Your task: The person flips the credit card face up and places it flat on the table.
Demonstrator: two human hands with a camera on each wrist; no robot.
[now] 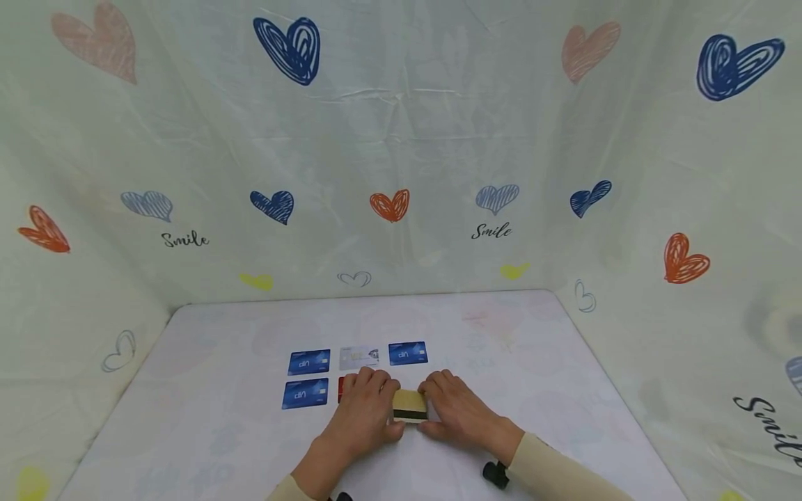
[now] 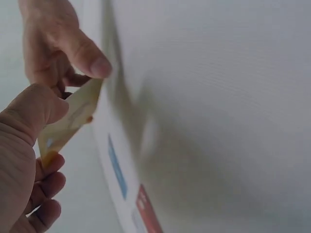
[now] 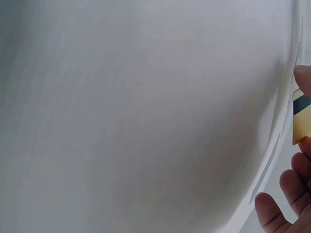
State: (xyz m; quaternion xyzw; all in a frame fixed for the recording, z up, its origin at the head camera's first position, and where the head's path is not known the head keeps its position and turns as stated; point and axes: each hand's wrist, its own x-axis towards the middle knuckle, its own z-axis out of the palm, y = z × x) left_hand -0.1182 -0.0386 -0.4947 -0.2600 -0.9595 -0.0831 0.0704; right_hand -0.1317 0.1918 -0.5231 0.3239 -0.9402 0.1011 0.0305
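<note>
A gold bank card (image 1: 410, 406) with a dark stripe is held between both hands above the white table. My left hand (image 1: 362, 415) pinches its left edge between thumb and fingers. On the opposite edge, my right hand (image 1: 465, 412) does the same. The left wrist view shows the card (image 2: 73, 116) tilted, its other face turned to that camera, raised off the tabletop. Only a corner of the card (image 3: 302, 119) appears in the right wrist view, between thumb and fingers. A red card (image 1: 341, 390) lies beyond my left hand, mostly hidden by it.
Blue cards lie at far left (image 1: 309, 362), near left (image 1: 305, 394) and far right (image 1: 408, 353). A silver card (image 1: 359, 358) lies between the far two. White sheeting with printed hearts (image 1: 390, 206) surrounds the white table (image 1: 207, 417).
</note>
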